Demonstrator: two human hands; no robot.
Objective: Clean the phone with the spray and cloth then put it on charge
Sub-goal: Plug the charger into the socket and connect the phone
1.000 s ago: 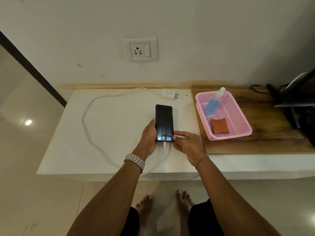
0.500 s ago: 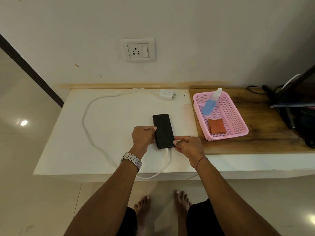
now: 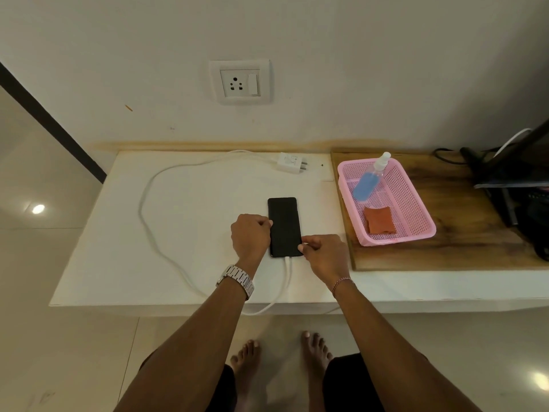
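A black phone (image 3: 283, 224) lies flat on the white counter (image 3: 124, 248), screen dark. A white cable (image 3: 145, 215) is plugged into its near end and loops back to a white charger plug (image 3: 289, 162) lying loose on the counter. My left hand (image 3: 250, 237) grips the phone's left edge. My right hand (image 3: 323, 257) pinches its near right corner. The spray bottle (image 3: 368, 179) with blue liquid and the folded reddish cloth (image 3: 380, 220) lie in a pink basket (image 3: 421, 209) to the right.
A wall socket (image 3: 239, 81) with a switch sits above the counter. The basket rests on a wooden board (image 3: 475, 245). Dark equipment and cables (image 3: 523, 185) crowd the far right. My bare feet stand on the tiled floor below the counter's front edge.
The phone was held tilted up off the counter with its screen catching light; both hands have lowered it flat onto the counter and still hold its edges.
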